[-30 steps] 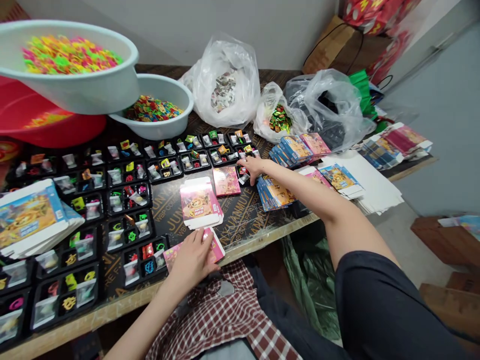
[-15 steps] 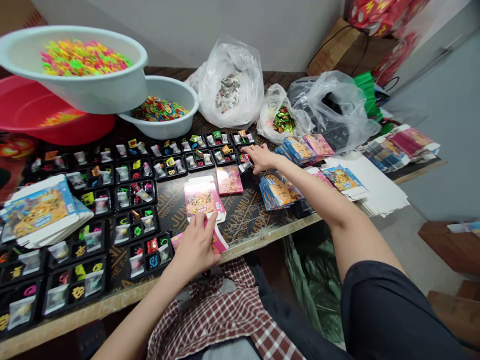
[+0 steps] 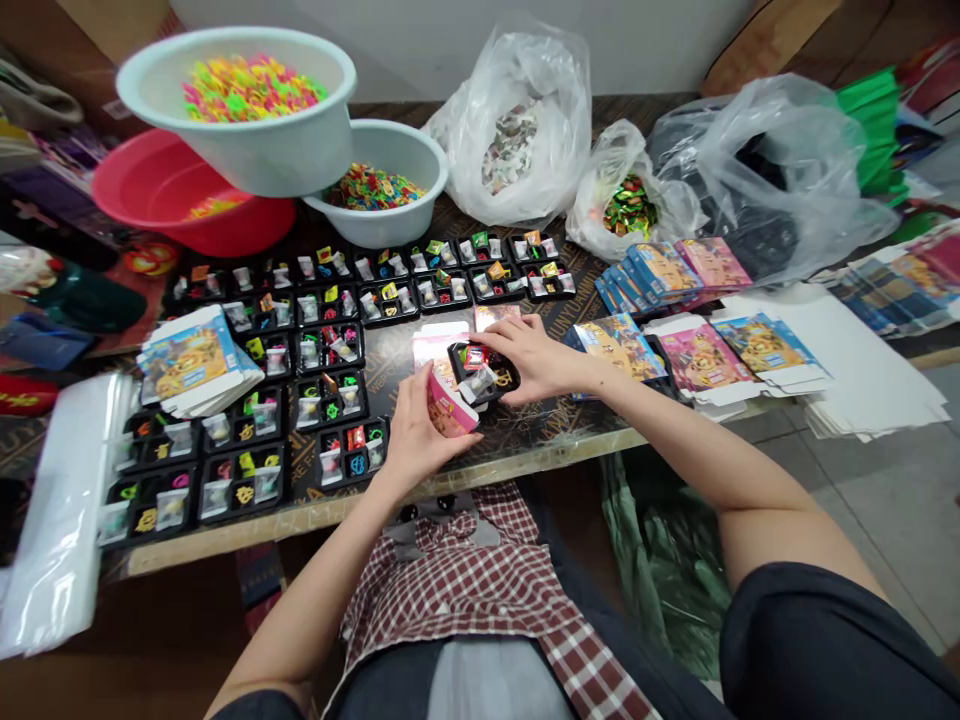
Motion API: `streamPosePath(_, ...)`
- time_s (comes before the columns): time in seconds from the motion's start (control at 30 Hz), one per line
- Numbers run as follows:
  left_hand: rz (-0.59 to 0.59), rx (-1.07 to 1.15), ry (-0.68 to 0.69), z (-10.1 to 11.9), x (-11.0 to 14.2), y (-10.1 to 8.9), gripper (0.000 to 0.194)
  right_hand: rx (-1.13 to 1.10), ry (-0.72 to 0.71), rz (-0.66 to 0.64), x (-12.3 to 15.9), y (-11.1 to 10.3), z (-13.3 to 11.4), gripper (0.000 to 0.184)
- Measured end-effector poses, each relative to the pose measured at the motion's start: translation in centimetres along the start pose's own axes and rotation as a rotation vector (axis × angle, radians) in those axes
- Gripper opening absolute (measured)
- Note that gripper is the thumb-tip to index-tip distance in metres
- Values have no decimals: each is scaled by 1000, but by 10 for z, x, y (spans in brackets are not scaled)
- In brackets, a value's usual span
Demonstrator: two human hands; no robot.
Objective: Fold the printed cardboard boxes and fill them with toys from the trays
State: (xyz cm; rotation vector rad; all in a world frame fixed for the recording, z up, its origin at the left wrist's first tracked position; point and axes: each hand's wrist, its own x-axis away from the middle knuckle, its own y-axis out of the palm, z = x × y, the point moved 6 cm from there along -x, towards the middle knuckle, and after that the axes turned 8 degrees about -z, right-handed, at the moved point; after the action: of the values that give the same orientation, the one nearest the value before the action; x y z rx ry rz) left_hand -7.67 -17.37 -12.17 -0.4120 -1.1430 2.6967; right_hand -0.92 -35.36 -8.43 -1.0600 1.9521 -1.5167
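My left hand (image 3: 421,432) is wrapped round a pink cardboard box (image 3: 448,408), which it holds tilted near the table's front edge. Just to the right, my right hand (image 3: 536,360) grips a black plastic tray (image 3: 484,378) with small wrapped packets and a coloured piece in its compartments. The tray is up against the box's end; whether any of it is inside I cannot tell. Behind the hands lie a flat pink carton (image 3: 436,338) and another pink box (image 3: 495,316), partly covered by my right hand.
Rows of filled black trays (image 3: 330,400) cover the table's left half. A stack of blue cartons (image 3: 191,355) lies on some trays. Tubs of coloured pieces (image 3: 236,110) and plastic bags (image 3: 517,130) stand behind. Printed boxes (image 3: 619,345) and flat cartons (image 3: 765,345) lie to the right.
My right hand has taken a black tray from the row's right end and brought it left to the pink box. My left hand has lifted and tilted the box. The view has shifted.
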Motion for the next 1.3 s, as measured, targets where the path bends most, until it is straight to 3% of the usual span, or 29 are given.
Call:
streamPosePath(0.13, -1, 16, 28, -2, 3, 4, 102, -25, -20, -13, 8, 13, -22, 92)
streamPosePath(0.37, -187, -55, 225, 13, 6, 29, 89, -53, -25, -43, 24, 23, -45, 109)
streamPosePath(0.47, -191, -80, 251, 17, 7, 33, 83, -108, -20, -32, 31, 25, -46, 107)
streamPosePath(0.6, -138, -90, 170, 14, 8, 30, 84, -376, 164, 199, 48, 29, -27, 95)
streamPosePath(0.73, -111, -114, 126, 16, 8, 29, 84, -765, 494, 601, 69, 57, -7, 60)
streamPosePath(0.83, -124, -175, 126, 22, 8, 33, 84, -866, 604, 798, 73, 76, -14, 40)
streamPosePath(0.9, -141, -217, 129, 26, 8, 36, 84, -904, 583, 824, 69, 82, -22, 31)
streamPosePath(1.0, -160, -206, 150, 30, 8, 38, 81, -1012, 486, 700, 58, 86, -30, 24)
streamPosePath(1.07, -160, -115, 168, 30, 7, 37, 81, -1132, 480, 683, 57, 88, -27, 25)
streamPosePath(1.13, -165, 54, 193, 30, 5, 34, 82, -1291, 528, 759, 59, 89, -21, 34)
streamPosePath(1.2, -196, 287, 225, 29, 3, 34, 82, -1456, 554, 793, 55, 92, -20, 47)
streamPosePath(1.3, -253, 708, 195, 23, -1, 40, 72, -1625, 518, 723, 39, 92, -28, 56)
